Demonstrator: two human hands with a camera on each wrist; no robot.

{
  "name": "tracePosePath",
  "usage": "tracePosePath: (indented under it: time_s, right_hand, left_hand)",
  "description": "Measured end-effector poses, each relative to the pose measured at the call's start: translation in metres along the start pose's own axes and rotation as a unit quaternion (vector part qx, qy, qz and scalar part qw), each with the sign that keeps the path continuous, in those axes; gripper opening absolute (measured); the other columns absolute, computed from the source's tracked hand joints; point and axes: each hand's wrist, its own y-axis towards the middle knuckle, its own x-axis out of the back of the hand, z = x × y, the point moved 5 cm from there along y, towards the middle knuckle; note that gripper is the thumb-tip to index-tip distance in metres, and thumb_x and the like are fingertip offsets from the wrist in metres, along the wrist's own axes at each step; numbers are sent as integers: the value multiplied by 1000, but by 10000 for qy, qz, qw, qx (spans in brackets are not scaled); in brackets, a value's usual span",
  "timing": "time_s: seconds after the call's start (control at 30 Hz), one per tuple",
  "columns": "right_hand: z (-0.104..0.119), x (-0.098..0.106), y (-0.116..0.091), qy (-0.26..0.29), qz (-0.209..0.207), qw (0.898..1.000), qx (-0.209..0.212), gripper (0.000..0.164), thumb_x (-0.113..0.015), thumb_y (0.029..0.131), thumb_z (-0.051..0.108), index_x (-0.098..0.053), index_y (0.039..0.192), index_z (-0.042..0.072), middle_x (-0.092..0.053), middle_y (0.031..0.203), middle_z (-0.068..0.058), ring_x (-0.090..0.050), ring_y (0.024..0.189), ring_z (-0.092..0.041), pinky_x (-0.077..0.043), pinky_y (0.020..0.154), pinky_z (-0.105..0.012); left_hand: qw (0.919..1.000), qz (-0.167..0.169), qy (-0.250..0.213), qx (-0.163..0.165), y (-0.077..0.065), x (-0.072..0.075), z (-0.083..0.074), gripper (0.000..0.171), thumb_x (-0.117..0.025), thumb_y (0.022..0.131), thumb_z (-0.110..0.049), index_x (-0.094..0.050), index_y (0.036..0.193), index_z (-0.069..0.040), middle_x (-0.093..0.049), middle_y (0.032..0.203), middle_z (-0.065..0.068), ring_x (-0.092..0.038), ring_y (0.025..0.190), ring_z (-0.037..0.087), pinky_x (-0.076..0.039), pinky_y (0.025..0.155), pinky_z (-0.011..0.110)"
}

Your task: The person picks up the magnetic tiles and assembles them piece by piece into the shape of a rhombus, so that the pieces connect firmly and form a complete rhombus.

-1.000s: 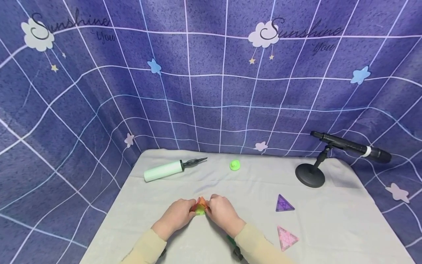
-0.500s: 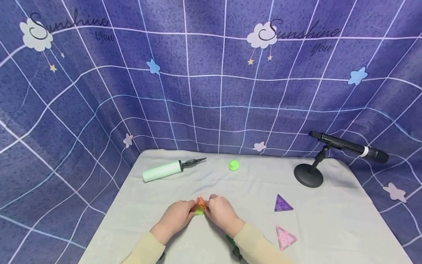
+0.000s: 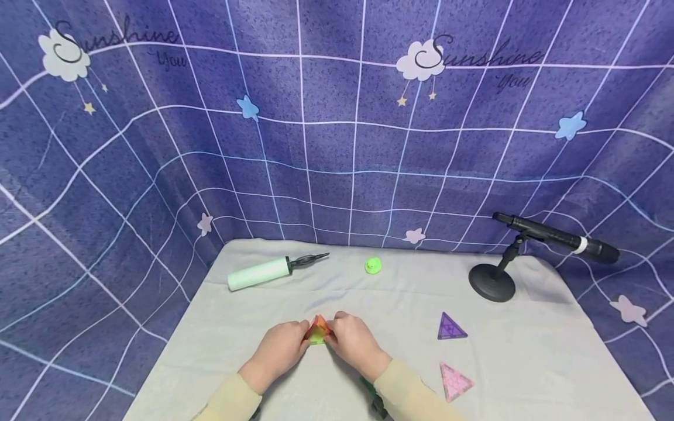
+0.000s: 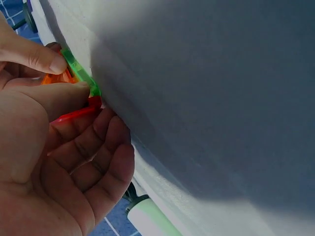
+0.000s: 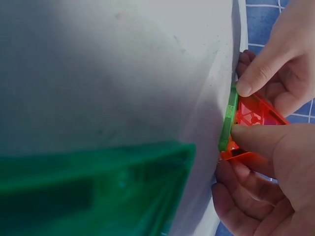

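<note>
The left hand and right hand pinch 3 touching tiles (green, orange, red).

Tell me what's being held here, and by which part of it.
A small cluster of translucent tiles: the left hand pinches it where the red tile meets the green tile, the right hand where the orange tile meets the green.

White-clothed table, pale green hand pump back left, lime toy duck near it, black microphone stand back right, purple triangular tile, pink triangular tile nearer, dark-green translucent tile
</note>
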Motion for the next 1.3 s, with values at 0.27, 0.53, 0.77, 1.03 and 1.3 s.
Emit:
tracePosePath:
  time_s: [0.27, 0.53, 0.77, 1.03, 1.3]
  right_hand:
    - [-3, 0, -3, 224, 96, 9997, -86, 16, -87, 86, 20, -76, 95, 12, -58, 78, 7, -50, 65, -1, -44, 59, -20]
    - [-9, 5, -6, 499, 234, 9984, -131, 23, -85, 86, 18, -77, 107, 11, -60, 82, 8, -50, 67, -1, -45, 61, -22]
    - [-19, 15, -11, 659, 206, 9973, -231, 24, -77, 88, 10, -77, 112, 8, -65, 88, 5, -58, 73, -4, -52, 66, -27]
    - [-43, 26, -22, 637, 127, 9954, -708, 26, -75, 88, 7, -77, 113, 4, -69, 94, -1, -60, 74, -8, -56, 73, -35]
    - [-81, 38, -44, 551, -306, 9941, -886, 25, -76, 83, 5, -77, 109, 5, -70, 97, -4, -68, 85, -21, -57, 80, -41]
  left_hand:
    - [9997, 21, 66, 226, 0, -3, 2, 22, -82, 89, -17, -61, 83, -14, -60, 68, -2, -63, 60, 20, -49, 55, 40]
    - [9984, 132, 295, 456, -3, -1, 2, 30, -80, 90, -24, -60, 69, -15, -53, 58, -4, -51, 50, 14, -44, 49, 39]
    - [9973, 12, 637, 365, -6, 0, -1, 40, -78, 91, -27, -56, 59, -16, -51, 52, -2, -50, 45, 17, -45, 46, 42]
    - [9983, -192, 515, -203, -6, 3, -21, 44, -75, 92, -25, -50, 57, -21, -49, 50, -6, -48, 44, 15, -42, 45, 40]
    - [9961, 38, -474, -737, -1, -6, -48, 35, -77, 92, -21, -50, 70, -25, -42, 59, -15, -41, 50, 6, -37, 49, 33]
